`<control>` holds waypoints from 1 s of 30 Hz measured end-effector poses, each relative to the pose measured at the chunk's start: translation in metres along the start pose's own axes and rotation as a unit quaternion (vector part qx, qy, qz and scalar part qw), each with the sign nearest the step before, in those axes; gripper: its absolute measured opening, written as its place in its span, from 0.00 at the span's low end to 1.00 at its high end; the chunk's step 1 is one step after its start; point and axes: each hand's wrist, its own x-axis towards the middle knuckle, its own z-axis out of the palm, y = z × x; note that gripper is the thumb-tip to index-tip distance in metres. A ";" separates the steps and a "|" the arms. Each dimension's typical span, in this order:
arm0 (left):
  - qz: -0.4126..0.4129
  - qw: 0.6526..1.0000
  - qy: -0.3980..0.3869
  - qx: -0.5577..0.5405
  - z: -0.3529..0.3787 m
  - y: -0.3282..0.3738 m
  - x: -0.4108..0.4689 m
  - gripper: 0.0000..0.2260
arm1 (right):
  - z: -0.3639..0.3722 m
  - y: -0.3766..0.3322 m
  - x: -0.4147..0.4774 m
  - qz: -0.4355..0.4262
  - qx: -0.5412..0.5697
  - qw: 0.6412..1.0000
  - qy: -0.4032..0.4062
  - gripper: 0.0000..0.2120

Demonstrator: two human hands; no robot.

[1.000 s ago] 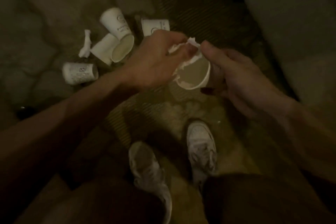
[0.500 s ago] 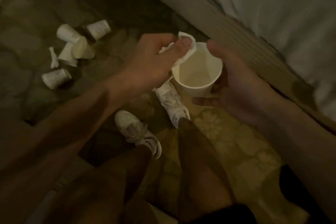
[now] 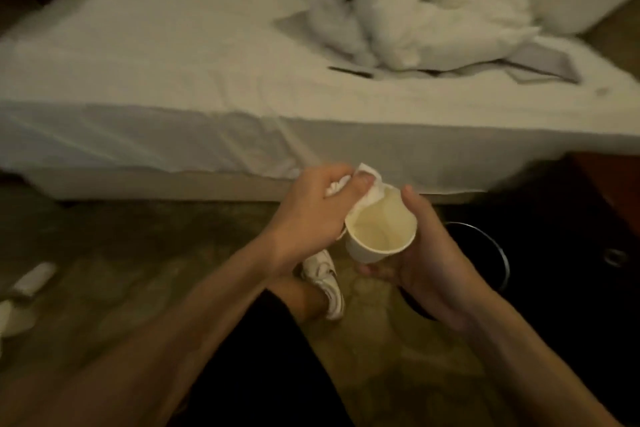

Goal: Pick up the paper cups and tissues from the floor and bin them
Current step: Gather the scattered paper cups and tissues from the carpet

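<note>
- Head view: the left hand (image 3: 310,210) has its fingers curled, with the thumb pressing a crumpled white tissue (image 3: 369,189) against them.
- The tissue hangs over the far-left rim of a paper cup (image 3: 379,237), touching it.
- The right hand (image 3: 424,269) holds the cup from the right and below, thumb up along its far side and fingers wrapped under its base.
- The cup is held above the floor, in the middle of the scene, with its open mouth tilted toward the camera.
- A dark round bin (image 3: 500,255) stands on the floor just right of the right hand, partly hidden behind it.
- A white shoe (image 3: 325,282) rests on the patterned carpet (image 3: 138,253) below the hands.
- At the near left edge lie blurred pale things (image 3: 31,279), too smeared to tell apart.
- A bed (image 3: 173,80) with a white sheet fills the far side, with a bunched duvet (image 3: 415,10) at its far right.
</note>
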 end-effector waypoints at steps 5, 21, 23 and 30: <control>-0.011 0.993 -0.111 0.036 0.130 -0.016 0.039 0.13 | -0.115 0.028 -0.016 -0.008 0.071 0.988 0.133 0.19; -0.188 0.940 -0.258 0.118 0.367 -0.226 0.208 0.19 | -0.332 0.162 0.130 0.102 0.097 0.919 0.368 0.17; -0.231 0.930 -0.265 0.110 0.386 -0.255 0.217 0.19 | -0.347 0.174 0.151 0.110 0.108 0.916 0.371 0.22; -0.337 0.898 -0.269 0.090 0.430 -0.331 0.245 0.24 | -0.390 0.213 0.194 0.151 0.096 0.924 0.338 0.27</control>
